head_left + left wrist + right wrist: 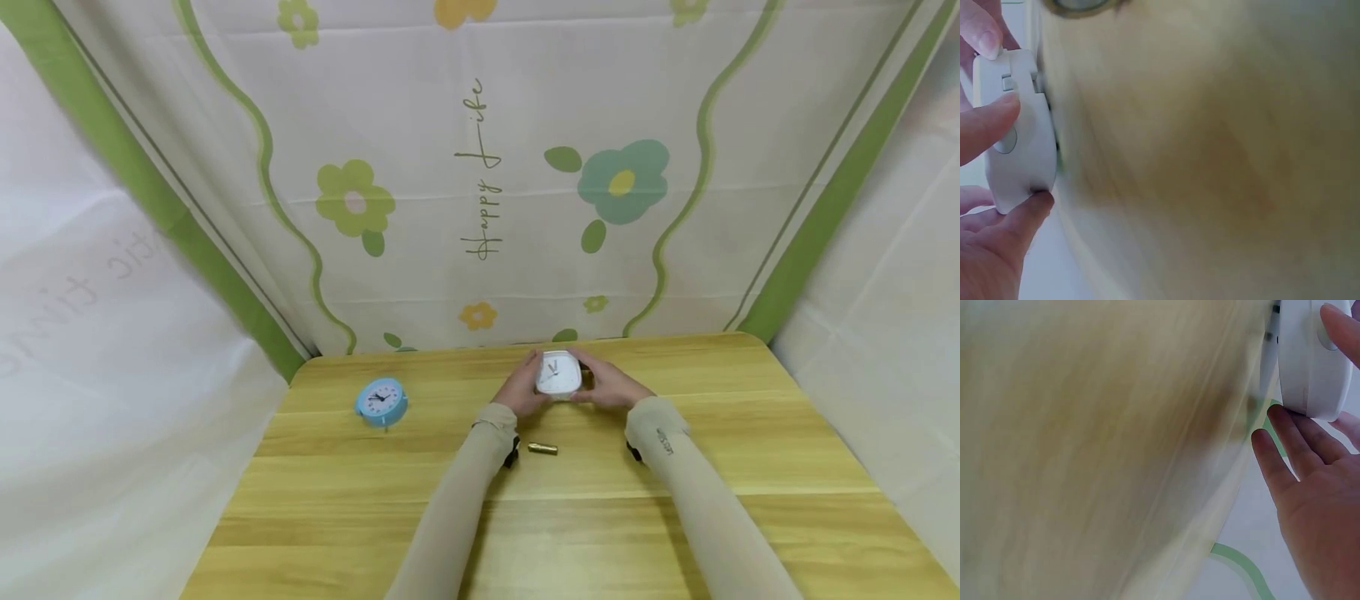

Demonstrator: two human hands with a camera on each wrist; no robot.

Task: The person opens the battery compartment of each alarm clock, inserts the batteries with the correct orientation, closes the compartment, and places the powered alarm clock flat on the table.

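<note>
Near the back edge of the table, both hands hold a white alarm clock [558,372] with a rounded square face. My left hand [522,390] grips its left side and my right hand [609,387] its right side. In the left wrist view the thumb lies over a grey oval button on the clock [1029,150], while other fingers support its lower edge. The right wrist view shows fingertips right at the rim of the clock [1300,362] and a thumb at its round button. A gold battery [542,448] lies on the wood in front, between the forearms.
A light blue round alarm clock [382,402] is on the left part of the wooden table [330,517]. Printed white cloth [420,275] hangs right behind the table, with further cloth along both sides.
</note>
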